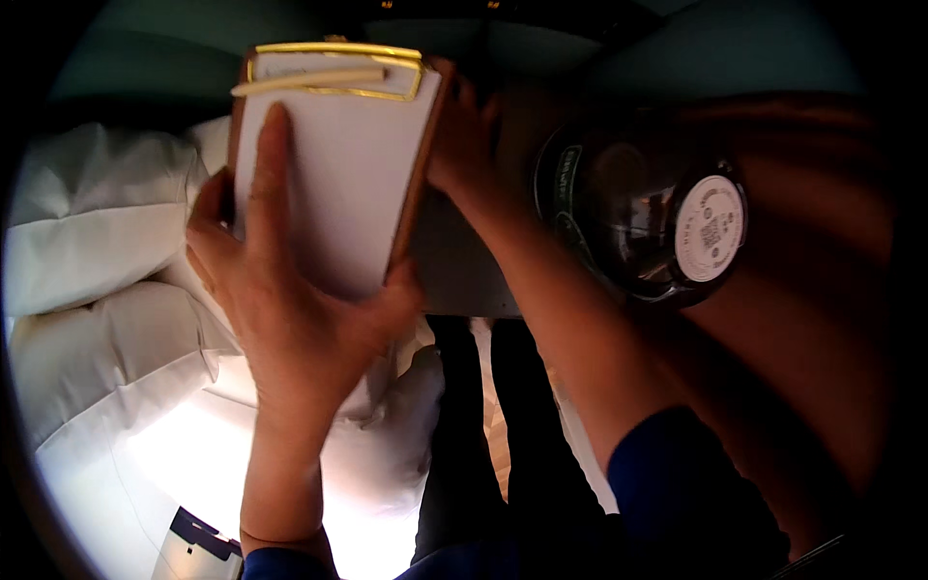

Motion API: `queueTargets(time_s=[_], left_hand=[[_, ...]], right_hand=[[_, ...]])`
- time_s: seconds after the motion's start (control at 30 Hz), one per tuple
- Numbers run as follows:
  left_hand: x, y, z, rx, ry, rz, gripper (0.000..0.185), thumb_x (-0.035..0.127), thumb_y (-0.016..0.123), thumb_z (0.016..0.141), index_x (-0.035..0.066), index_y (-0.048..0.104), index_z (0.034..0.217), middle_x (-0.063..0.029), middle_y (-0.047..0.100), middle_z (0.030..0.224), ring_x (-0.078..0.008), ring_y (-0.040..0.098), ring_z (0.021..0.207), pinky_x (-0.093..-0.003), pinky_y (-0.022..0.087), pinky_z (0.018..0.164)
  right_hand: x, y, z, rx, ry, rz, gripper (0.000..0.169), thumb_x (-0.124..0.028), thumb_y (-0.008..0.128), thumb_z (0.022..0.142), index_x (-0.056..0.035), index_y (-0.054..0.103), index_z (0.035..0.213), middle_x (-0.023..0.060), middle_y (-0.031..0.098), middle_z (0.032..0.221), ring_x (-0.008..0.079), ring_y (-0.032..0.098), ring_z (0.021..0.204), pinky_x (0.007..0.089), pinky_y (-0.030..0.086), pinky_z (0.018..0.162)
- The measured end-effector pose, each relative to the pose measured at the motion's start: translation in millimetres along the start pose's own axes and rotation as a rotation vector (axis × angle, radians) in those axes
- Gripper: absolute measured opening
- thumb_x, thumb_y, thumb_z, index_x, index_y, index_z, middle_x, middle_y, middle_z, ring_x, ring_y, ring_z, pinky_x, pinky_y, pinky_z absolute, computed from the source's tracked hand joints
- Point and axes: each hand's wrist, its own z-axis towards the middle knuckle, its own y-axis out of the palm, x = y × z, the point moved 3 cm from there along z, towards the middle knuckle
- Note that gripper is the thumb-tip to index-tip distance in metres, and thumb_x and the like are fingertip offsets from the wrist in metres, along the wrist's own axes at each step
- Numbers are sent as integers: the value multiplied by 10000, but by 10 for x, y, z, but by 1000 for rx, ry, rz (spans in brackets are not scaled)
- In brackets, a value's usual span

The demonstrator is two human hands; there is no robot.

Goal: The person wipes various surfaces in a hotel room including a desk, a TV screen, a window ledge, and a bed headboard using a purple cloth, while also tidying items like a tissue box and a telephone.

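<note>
My left hand (297,275) grips a small brown clipboard from below, its fingers on the white paper (344,174) and its thumb at the right edge. A gold-coloured metal clip (341,49) runs along the clipboard's top, with a light wooden pencil or stick (312,80) lying across it. My right hand (464,134) is in shadow just behind the clipboard's right edge; its fingers are partly hidden, so whether it holds anything does not show. A dark, glossy rounded container (631,217) with a round white label (710,228) lies to the right of my right forearm.
A dark table surface (464,268) lies beneath the hands. Puffy white upholstery (94,254) fills the left side, with a brightly lit patch lower down. A light-coloured object with a dark band (196,551) is at the bottom left. My dark-clothed legs (464,449) are below the table edge.
</note>
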Motion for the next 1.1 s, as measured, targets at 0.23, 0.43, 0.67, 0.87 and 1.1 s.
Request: queueTargets(time_s=[0.23, 0.43, 0.67, 0.87, 1.1], left_hand=[[-249, 381, -53, 18, -62, -15, 1051, 340, 798, 543, 321, 283, 1459, -282, 333, 1279, -456, 367, 1187, -564, 372, 934], [83, 1417, -103, -60, -240, -85, 1147, 401, 809, 526, 270, 201, 1490, -328, 291, 1324, -492, 327, 1201, -575, 268, 980], [224, 2182, -38, -81, -325, -70, 1155, 487, 803, 546, 230, 189, 1490, -341, 264, 1347, -486, 300, 1216, -596, 241, 978], [150, 2041, 49, -52, -288, -15, 932, 402, 763, 678, 168, 282, 1441, -226, 399, 1302, -407, 393, 1183, -546, 306, 960], [-217, 2007, 713, 50, 236, -133, 282, 12, 619, 777, 69, 633, 1053, -151, 591, 1017, -344, 553, 963, -411, 479, 814]], right_hand=[[-176, -302, -2161, -586, -287, 105, 607, -272, 755, 665, -309, 577, 1244, 99, 434, 1345, 403, 394, 1166, 579, 369, 951], [1114, -1737, -3272, -205, 1044, 412, 470, -41, 672, 793, -30, 518, 1237, 121, 555, 1193, 215, 536, 1079, 374, 459, 901], [2096, -1580, -2730, -110, 810, 247, 509, -78, 646, 783, -1, 490, 1261, 174, 518, 1250, 344, 490, 1128, 411, 401, 961], [1574, -1724, -3248, -432, 740, 275, 587, -108, 650, 763, 12, 456, 1303, 196, 450, 1328, 358, 463, 1175, 419, 346, 1024], [1668, -2147, -2957, -114, 1359, 658, 658, -90, 692, 759, 29, 405, 1339, 161, 487, 1295, 264, 472, 1153, 368, 379, 990]])
